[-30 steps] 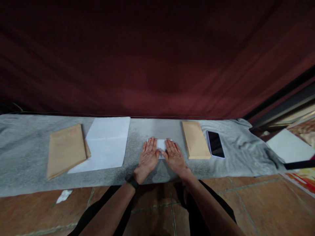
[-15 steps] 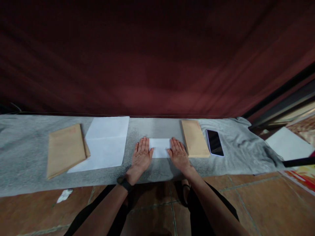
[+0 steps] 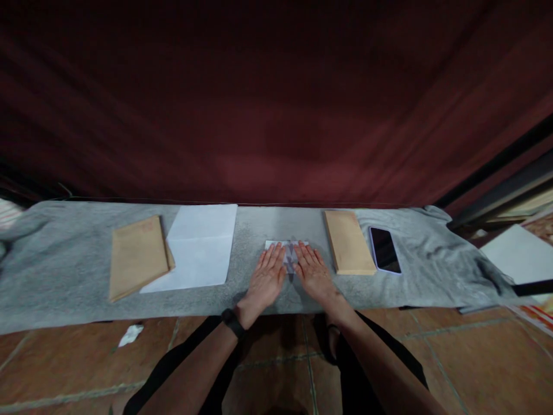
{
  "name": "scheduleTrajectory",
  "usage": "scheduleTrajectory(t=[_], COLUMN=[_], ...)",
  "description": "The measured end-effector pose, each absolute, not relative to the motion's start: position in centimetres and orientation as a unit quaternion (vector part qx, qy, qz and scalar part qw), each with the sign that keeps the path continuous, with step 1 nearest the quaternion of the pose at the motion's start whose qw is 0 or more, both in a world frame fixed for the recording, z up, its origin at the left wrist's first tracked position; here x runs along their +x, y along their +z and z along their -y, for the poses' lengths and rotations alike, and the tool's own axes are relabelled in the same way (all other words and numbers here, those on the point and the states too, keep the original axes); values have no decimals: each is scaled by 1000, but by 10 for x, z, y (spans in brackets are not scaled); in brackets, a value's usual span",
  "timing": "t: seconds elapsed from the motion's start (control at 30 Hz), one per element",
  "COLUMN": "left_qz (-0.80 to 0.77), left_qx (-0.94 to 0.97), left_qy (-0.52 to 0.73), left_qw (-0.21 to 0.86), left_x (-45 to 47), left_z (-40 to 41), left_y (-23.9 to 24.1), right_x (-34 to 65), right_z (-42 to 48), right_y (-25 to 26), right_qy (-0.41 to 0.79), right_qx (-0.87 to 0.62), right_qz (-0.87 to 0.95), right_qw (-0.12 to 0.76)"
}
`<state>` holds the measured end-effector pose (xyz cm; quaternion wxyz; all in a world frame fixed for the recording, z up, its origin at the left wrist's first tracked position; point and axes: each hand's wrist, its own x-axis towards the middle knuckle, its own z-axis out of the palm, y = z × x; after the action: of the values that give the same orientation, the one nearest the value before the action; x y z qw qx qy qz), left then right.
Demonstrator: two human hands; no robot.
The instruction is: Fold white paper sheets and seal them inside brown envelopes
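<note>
Both hands lie flat, palms down, side by side on a small folded white paper (image 3: 287,246) at the middle of the grey cloth (image 3: 64,276) covering the low bench. Left hand (image 3: 266,278): fingers extended and released, pressing on the paper's left part; black watch (image 3: 233,323) at the wrist. Right hand (image 3: 314,273): fingers likewise extended, nothing grasped, pressing on the right part. Only the paper's far edge and a strip between the hands show. To the left, well apart: a large white sheet (image 3: 194,248) with a brown envelope (image 3: 136,256) overlapping its left edge. To the right, near the right hand: a second brown envelope (image 3: 349,242), with a phone (image 3: 385,250), screen dark, just beside it. Paper scrap (image 3: 131,335) on the tiled floor (image 3: 56,369) at lower left. Dark red curtain (image 3: 276,104) behind.
</note>
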<state>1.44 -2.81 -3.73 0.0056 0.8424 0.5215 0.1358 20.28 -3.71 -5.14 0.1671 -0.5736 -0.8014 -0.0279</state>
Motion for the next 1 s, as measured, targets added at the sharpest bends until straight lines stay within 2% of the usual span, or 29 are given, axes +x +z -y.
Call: scheduleTrajectory(t=[0.53, 0.87, 1.0], left_qz=[-579, -589, -598], left_qx=[812, 806, 800], left_qy=[66, 53, 51], left_qw=[-15, -33, -25], left_x=[4, 0, 3], left_z=[46, 48, 50], left_y=[-45, -46, -45], right_x=[209, 207, 206], right_z=[55, 59, 60], right_y=[-60, -67, -63], right_qy=[-10, -40, -37], right_qx=[-605, -618, -626], right_qz=[787, 772, 769], right_qw=[124, 145, 125])
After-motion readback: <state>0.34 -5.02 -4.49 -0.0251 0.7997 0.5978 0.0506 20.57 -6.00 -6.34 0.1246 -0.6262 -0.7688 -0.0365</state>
